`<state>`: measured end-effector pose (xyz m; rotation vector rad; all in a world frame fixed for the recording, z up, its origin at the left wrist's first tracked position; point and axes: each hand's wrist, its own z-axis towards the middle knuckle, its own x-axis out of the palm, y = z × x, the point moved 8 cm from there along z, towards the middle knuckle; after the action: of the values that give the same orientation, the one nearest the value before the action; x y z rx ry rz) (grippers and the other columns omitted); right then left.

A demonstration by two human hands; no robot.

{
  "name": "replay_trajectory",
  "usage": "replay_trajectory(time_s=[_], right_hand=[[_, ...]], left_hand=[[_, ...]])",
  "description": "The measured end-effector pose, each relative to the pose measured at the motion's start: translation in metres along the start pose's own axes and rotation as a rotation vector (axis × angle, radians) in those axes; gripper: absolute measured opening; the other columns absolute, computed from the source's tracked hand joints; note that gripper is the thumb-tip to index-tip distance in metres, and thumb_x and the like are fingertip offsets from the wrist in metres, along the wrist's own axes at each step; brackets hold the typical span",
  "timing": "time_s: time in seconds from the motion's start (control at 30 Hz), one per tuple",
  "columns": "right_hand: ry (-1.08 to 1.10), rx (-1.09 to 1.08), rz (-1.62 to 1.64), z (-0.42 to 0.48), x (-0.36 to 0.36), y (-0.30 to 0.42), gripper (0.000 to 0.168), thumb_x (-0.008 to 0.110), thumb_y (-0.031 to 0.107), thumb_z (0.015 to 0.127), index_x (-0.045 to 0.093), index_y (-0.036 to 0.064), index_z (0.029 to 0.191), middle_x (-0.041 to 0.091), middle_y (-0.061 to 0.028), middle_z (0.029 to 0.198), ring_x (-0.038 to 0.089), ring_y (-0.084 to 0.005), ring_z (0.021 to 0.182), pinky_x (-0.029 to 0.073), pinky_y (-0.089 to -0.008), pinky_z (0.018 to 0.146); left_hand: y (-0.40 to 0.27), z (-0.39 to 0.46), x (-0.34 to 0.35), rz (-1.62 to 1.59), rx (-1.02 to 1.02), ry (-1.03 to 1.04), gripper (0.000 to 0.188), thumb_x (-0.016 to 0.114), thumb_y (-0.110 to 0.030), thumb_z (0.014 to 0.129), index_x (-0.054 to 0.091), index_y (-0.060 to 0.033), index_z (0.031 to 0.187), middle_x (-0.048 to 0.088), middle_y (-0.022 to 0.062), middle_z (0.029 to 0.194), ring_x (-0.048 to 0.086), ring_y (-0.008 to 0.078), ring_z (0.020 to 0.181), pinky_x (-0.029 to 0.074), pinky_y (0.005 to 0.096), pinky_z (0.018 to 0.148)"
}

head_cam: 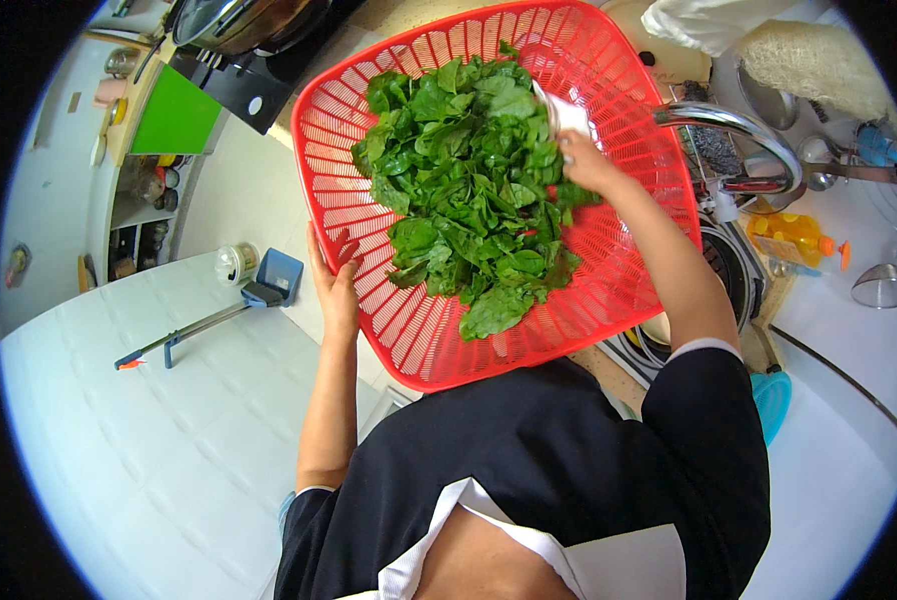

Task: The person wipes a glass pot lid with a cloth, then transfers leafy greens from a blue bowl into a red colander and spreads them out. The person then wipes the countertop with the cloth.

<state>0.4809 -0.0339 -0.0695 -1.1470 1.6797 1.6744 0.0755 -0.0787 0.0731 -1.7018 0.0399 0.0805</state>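
Note:
A large red slotted plastic basket point(411, 349) is in front of my chest, with a heap of green leafy vegetables point(471, 172) inside. My left hand point(334, 281) grips the basket's left rim, thumb on the inner side. Inside the basket, at the right edge of the heap, my right hand point(585, 161) holds a white object point(568, 116), partly hidden and blurred; its kind is unclear. Some leaves beneath that hand are blurred too.
A chrome faucet point(748, 127) arches over the basket's right rim. An orange soap bottle point(790, 236) and a metal strainer point(883, 286) lie at the right. A lidded pan point(231, 22) stands at the upper left. A dustpan point(277, 274) is on the floor at the left.

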Motion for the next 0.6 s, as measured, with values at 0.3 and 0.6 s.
replay_trajectory(time_s=[0.3, 0.6], right_hand=[[0.591, 0.369, 0.239, -0.106, -0.036, 0.066, 0.026, 0.056, 0.009, 0.067, 0.063, 0.004, 0.092, 0.063, -0.0137, 0.083, 0.061, -0.0230, 0.079, 0.047, -0.0333, 0.071], [-0.370, 0.050, -0.160, 0.027, -0.150, 0.038, 0.033, 0.047, 0.007, 0.074, 0.060, 0.010, 0.104, 0.051, -0.0124, 0.118, 0.047, -0.0299, 0.107, 0.041, -0.0388, 0.088]], left_hand=[[0.006, 0.002, 0.000, -0.050, -0.086, 0.007, 0.073, 0.040, 0.013, 0.072, 0.020, -0.0110, 0.138, 0.042, 0.0174, 0.127, 0.049, 0.0258, 0.111, 0.045, 0.0316, 0.087], [0.012, 0.003, -0.004, -0.026, -0.109, -0.005, 0.068, 0.042, 0.012, 0.072, 0.024, -0.0071, 0.134, 0.044, 0.0154, 0.125, 0.051, 0.0245, 0.108, 0.046, 0.0316, 0.086]])
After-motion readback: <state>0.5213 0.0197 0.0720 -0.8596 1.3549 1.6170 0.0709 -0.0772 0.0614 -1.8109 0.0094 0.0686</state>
